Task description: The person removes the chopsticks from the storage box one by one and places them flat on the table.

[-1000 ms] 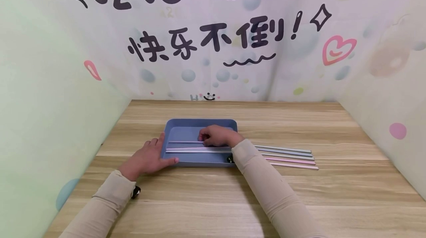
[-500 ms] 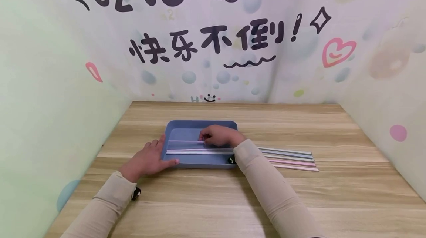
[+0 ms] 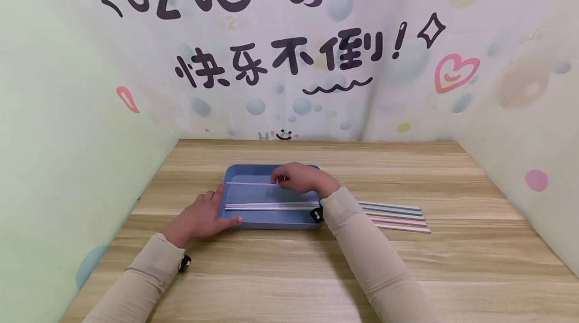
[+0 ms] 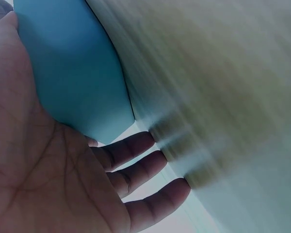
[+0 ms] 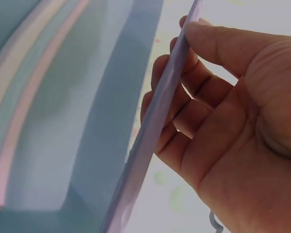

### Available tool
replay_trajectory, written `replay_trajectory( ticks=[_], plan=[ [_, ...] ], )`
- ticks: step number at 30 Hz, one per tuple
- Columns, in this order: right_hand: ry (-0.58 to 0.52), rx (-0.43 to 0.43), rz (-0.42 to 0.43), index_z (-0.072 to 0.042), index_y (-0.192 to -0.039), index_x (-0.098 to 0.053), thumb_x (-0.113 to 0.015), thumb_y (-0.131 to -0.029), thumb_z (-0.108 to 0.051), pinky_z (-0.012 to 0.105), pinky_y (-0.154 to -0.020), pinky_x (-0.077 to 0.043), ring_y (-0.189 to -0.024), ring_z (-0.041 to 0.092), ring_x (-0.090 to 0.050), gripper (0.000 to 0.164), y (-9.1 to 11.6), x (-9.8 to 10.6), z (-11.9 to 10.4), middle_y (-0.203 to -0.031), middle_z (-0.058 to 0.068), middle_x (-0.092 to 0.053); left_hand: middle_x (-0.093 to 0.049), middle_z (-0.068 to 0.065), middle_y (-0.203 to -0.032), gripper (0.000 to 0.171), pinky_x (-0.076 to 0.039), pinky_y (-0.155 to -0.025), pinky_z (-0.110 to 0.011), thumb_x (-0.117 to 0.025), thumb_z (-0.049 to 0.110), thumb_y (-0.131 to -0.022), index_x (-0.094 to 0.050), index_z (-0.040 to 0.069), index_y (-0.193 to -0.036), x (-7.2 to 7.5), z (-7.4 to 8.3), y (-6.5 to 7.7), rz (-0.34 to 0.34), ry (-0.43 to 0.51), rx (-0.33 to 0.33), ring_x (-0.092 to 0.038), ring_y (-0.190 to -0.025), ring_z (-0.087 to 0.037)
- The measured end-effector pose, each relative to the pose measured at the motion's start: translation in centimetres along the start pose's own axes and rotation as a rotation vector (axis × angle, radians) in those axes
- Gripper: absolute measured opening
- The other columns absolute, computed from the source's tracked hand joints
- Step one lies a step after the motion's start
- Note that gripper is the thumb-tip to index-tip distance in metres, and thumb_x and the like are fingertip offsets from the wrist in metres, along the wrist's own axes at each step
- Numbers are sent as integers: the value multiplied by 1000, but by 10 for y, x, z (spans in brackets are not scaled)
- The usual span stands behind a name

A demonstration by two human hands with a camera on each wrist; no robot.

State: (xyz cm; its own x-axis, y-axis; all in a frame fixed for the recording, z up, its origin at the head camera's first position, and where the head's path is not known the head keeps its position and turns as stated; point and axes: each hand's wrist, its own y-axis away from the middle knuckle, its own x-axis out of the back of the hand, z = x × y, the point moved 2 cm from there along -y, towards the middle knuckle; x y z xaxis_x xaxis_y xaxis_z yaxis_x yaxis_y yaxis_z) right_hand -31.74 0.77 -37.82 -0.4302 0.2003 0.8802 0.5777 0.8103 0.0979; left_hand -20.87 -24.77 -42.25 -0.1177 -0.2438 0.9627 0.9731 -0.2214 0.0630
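In the head view my right hand (image 3: 298, 177) is over the back part of a blue tray (image 3: 271, 225). Its thumb and fingertips pinch a pale purple chopstick (image 5: 155, 124), whose far end reaches the tray's left wall. Several pastel chopsticks (image 3: 267, 206) lie side by side across the tray; the right wrist view shows a pink one (image 5: 19, 131) among them. My left hand (image 3: 201, 215) rests at the tray's left side, thumb by the front corner. In the left wrist view its fingers extend on the table beside the tray's blue wall.
To the right of the tray, several more chopsticks (image 3: 398, 216) lie fanned on the wooden table (image 3: 289, 273), partly behind my right sleeve (image 3: 371, 252). A printed wall cloth (image 3: 244, 112) hangs behind the table.
My right hand has lifted and moved towards the back of the tray with the purple chopstick, which is now farther from the others. My left hand has stayed at the tray's side.
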Motion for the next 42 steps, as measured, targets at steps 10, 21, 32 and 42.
replay_trajectory(
  ticks=[10, 21, 32, 42],
  plan=[
    [-7, -16, 51, -8, -111, -70, -58, -99, -4, 31, -76, -48, -85, 17, -56, 17, 22, 12, 4, -92, -2, -62, -45, -37, -135, 117, -44, -95, -57, -54, 76, -85, -16, -12, -152, -1, 0, 0, 19, -6, -15, -46, -121, -50],
    [-50, -45, 57, -5, -106, -69, -57, -97, -1, 32, -73, -46, -80, 16, -54, 17, 60, 20, 32, -87, -2, -59, -44, -38, -136, 116, -43, -96, -58, -55, 74, -85, -16, -12, -152, 0, 2, 2, 12, 4, -15, -45, -122, -52],
    [-95, -114, 92, -9, -98, -70, -59, -93, 3, 35, -73, -44, -78, 16, -52, 17, 110, 26, 72, -83, -1, -58, -43, -37, -137, 117, -42, -97, -58, -55, 75, -85, -15, -12, -152, -2, -1, -1, 21, 9, -16, -44, -124, -52],
    [-105, -198, 107, -4, -101, -68, -56, -93, 4, 34, -69, -43, -73, 16, -51, 16, 158, 28, 106, -83, 3, -60, -45, -38, -135, 115, -43, -95, -58, -57, 73, -85, -17, -12, -152, 0, 1, 2, 34, 2, -20, -45, -123, -52]
  ],
)
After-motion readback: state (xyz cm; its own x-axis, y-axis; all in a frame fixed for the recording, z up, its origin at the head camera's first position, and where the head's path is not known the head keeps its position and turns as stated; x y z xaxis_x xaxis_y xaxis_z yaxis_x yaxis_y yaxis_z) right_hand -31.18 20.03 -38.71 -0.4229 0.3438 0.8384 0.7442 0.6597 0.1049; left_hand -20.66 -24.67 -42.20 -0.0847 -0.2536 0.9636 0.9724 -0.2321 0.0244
